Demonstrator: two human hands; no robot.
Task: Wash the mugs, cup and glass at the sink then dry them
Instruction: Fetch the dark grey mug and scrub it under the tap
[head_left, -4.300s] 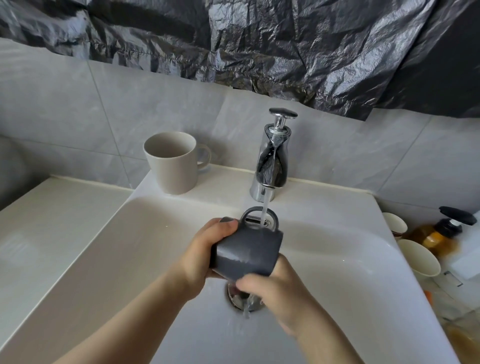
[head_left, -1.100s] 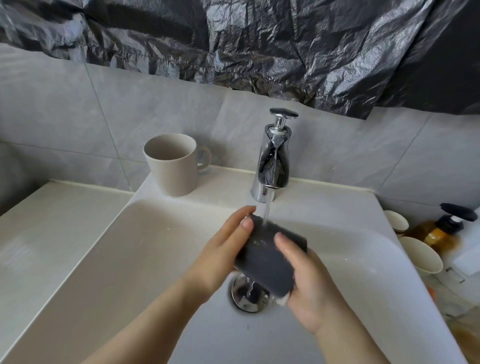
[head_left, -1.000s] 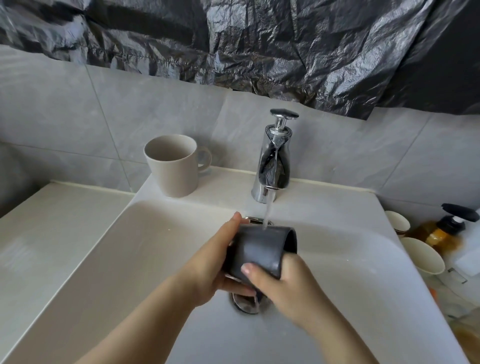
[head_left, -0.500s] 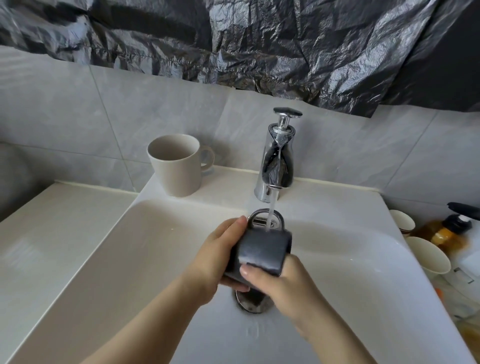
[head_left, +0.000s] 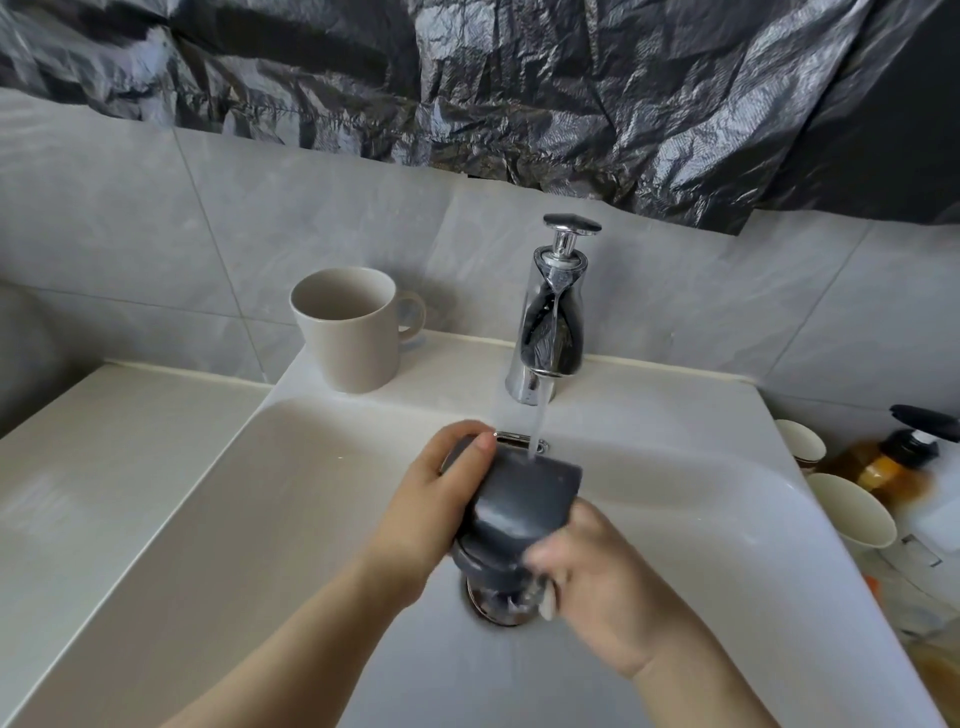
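Observation:
A dark grey mug (head_left: 522, 506) lies tilted on its side under the running stream from the chrome tap (head_left: 550, 332), above the drain (head_left: 501, 605) of the white sink (head_left: 291, 509). My left hand (head_left: 434, 512) grips its left side, fingers curled over the top. My right hand (head_left: 597, 571) holds it from the lower right; its fingers are blurred against the mug. A beige mug (head_left: 353, 327) stands upright on the sink's back ledge, left of the tap. Two cream cups (head_left: 802, 447) (head_left: 852, 512) sit on the counter to the right.
An amber pump bottle (head_left: 893, 462) stands behind the cream cups at the right. A white counter (head_left: 104, 457) lies to the left of the basin. Grey wall tiles and black plastic sheeting rise behind the tap.
The dark mug has turned in my hands: its handle, on top half a second ago, is out of sight. My right hand slid lower along it. Water keeps running.

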